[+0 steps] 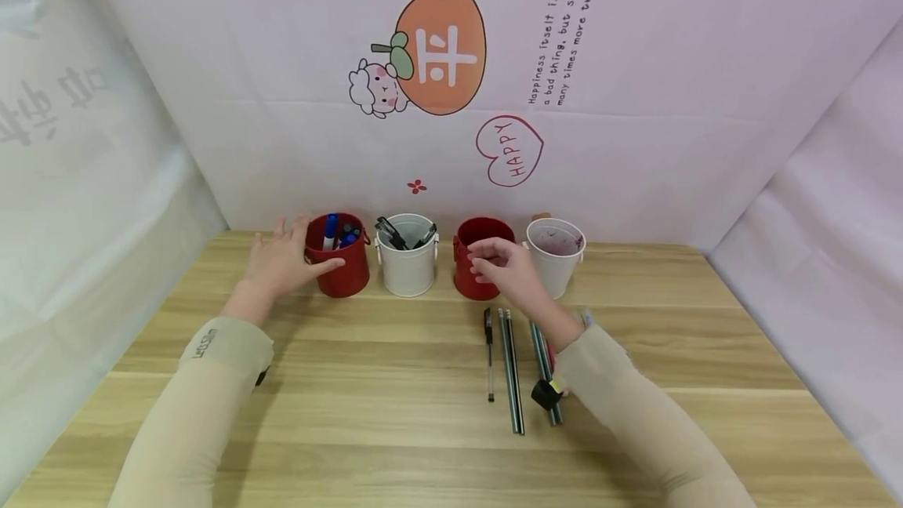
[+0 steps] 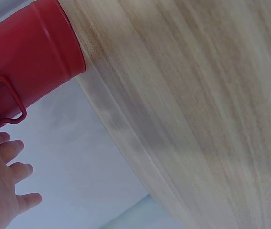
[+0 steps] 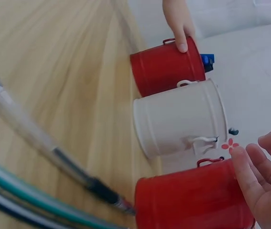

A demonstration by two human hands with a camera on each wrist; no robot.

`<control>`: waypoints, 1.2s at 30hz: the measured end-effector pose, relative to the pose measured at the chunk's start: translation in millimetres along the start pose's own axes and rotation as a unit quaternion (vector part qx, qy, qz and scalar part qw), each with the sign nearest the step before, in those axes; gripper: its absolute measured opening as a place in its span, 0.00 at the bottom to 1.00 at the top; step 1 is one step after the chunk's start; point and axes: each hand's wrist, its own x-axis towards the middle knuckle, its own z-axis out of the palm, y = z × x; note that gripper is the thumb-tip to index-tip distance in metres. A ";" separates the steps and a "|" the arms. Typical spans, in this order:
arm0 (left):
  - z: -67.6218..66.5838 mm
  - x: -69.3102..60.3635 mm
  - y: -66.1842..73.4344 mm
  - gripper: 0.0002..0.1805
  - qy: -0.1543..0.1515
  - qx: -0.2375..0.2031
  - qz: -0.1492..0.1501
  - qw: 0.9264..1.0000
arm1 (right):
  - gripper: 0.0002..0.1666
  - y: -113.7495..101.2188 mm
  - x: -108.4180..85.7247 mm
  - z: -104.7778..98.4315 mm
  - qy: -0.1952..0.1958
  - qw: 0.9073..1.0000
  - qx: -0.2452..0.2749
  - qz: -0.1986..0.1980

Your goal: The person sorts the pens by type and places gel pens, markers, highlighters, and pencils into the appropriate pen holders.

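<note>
My left hand (image 1: 281,263) rests at the left rim of a red bucket (image 1: 346,274), fingers spread and thumb lying along its front. Blue-capped markers (image 1: 330,230) stand in that bucket. Beside it, a white bucket (image 1: 409,273) contains several black pens (image 1: 392,234). My right hand (image 1: 513,269) hovers at the front rim of a second red bucket (image 1: 469,281), fingers loosely bent, with nothing visible between them. In the right wrist view, its fingertips (image 3: 240,155) are by this bucket's rim. The inside of the second red bucket is partly hidden.
Another white bucket (image 1: 554,271) stands at the right end of the row, by the back wall. On the wooden table (image 1: 367,398) lie a black-capped pen (image 1: 490,359), two pencils (image 1: 510,375) and more pencils (image 1: 542,355) partly under my right forearm.
</note>
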 end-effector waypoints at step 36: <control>-0.5 -2.7 2.4 0.66 -0.002 0.006 -0.004 1.000 | 0.15 49.6 -22.9 -19.3 -0.090 0.975 -0.086 0.183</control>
